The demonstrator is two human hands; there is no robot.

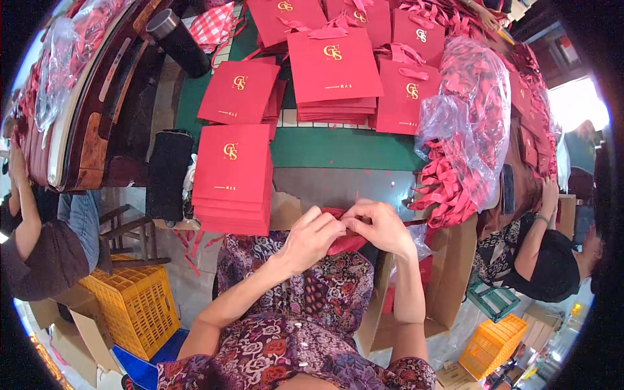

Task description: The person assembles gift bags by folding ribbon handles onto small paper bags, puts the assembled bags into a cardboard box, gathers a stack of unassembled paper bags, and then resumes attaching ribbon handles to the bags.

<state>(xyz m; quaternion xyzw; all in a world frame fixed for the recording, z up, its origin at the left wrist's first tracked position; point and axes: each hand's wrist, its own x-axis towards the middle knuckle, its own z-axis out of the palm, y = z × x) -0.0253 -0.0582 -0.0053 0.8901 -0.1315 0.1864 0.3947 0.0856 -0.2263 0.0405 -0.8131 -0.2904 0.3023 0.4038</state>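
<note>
Over my lap, my left hand (313, 235) and my right hand (382, 227) meet with fingertips pinched together. Between and below them shows a red paper bag (348, 244), mostly covered by my fingers. Both hands are closed on its upper edge; any ribbon in the pinch is too small to make out. Left of my hands, a stack of flat red gift bags (233, 179) with gold print lies at the table's near edge. To the right, a clear plastic bag (478, 97) spills loose red ribbons (448, 192).
More red bag stacks (335, 68) with ribbon handles cover the green table (344, 148). A dark tumbler (177, 40) stands at the back left. An open cardboard box (448, 279) is by my right arm, a yellow crate (133, 305) at lower left. People sit on both sides.
</note>
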